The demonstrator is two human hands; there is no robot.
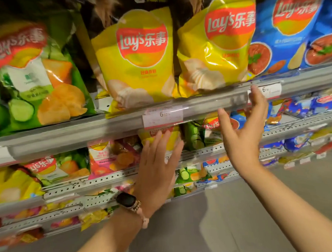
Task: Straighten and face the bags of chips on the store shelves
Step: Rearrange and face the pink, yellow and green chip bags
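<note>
Below the glossy, crinkled yellow bags [138,57] at twelve o'clock, both hands [157,169] [244,132] hover spread-fingered, gripping nothing, before the grey shelf rail [86,132].

The top shelf [179,114] shows two yellow chip bags [138,57], one green bag [37,77] and two blue bags [282,31]. Two price tags [162,116] sit on its rail. Two hands [157,173] are raised, one wearing a watch [126,200].

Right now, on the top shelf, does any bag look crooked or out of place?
Yes. The right yellow bag is tilted, its top leaning right over the blue bag. The left yellow bag beside it faces forward fairly upright. Nothing looks torn or spilled.
</note>
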